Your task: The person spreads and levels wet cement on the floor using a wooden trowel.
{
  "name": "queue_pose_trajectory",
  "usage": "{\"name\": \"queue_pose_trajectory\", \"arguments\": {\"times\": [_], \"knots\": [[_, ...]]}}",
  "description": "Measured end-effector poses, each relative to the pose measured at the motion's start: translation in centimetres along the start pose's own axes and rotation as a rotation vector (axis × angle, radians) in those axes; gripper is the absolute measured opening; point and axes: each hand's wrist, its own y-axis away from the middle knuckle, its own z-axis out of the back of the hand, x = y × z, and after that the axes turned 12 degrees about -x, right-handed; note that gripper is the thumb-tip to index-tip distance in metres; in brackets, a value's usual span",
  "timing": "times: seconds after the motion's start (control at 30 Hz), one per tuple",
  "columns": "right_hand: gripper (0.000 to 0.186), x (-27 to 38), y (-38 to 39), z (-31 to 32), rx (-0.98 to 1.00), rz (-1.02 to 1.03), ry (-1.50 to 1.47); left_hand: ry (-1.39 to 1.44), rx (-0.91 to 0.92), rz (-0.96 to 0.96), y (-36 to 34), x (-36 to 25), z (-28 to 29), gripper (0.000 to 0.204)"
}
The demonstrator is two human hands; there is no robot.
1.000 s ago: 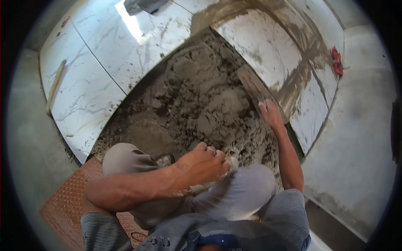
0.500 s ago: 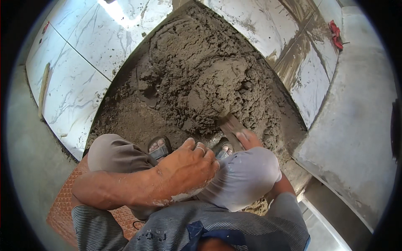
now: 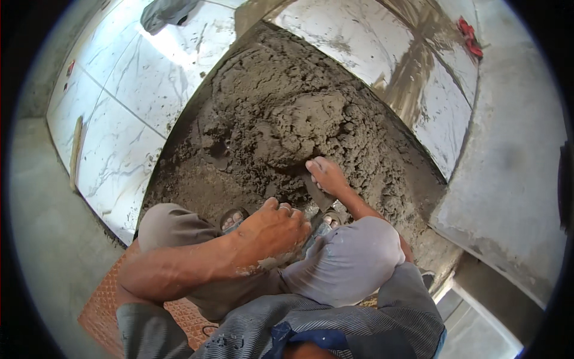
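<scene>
My right hand [image 3: 327,175] is closed around a flat, mortar-coated trowel [image 3: 320,194], its thumb pressed forward at the near edge of the wet mortar heap [image 3: 299,128]. How the tool's handle is shaped is hidden by my fingers. My left hand [image 3: 272,230], with a ring on one finger, rests in front of my knees, its back turned up and smeared with mortar near the wrist. Its fingers bend downward out of sight, so what is under them cannot be seen. My sandalled feet stand just beyond it at the heap's near edge.
White marbled tiles [image 3: 125,93] border the mortar on the left, and mud-streaked tiles [image 3: 445,113] on the right. A thin wooden strip [image 3: 76,152] lies at the left tile edge. Dark cloth [image 3: 167,13] and red cloth [image 3: 469,37] lie farther back. A concrete ledge [image 3: 508,161] stands right.
My right hand has moved up and left, away from my right knee, and the trowel has turned with it. The left hand stays in place. The view has shifted slightly.
</scene>
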Motion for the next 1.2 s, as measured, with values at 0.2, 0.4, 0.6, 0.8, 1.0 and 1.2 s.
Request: {"name": "queue_pose_trajectory", "arguments": {"times": [0.2, 0.4, 0.6, 0.8, 1.0, 1.2], "knots": [[0.042, 5.7, -1.0, 1.0, 0.016, 0.070, 0.075, 0.022, -0.085, 0.011, 2.3, 0.5, 0.7, 0.046], [0.039, 10.2, -5.4, 3.7, -0.102, 0.159, 0.189, 0.003, 0.011, 0.076, 1.3, 0.7, 2.1, 0.048], [0.036, 15.4, -16.4, 5.4, -0.125, 0.241, 0.275, 0.010, -0.058, 0.117, 4.0, 0.0, 3.1, 0.050], [0.029, 15.7, -26.3, 2.4, -0.306, 0.478, 0.761, 0.013, -0.068, 0.124, 5.2, -0.9, 3.5, 0.044], [0.037, 14.7, -27.0, -0.3, -0.360, 0.543, 1.105, 0.058, -0.005, 0.160, 4.2, 0.1, 3.1, 0.044], [0.027, 10.6, -17.1, 5.4, -0.418, 0.341, 0.695, 0.022, -0.094, 0.149, 4.5, 2.3, 2.9, 0.049]]}}
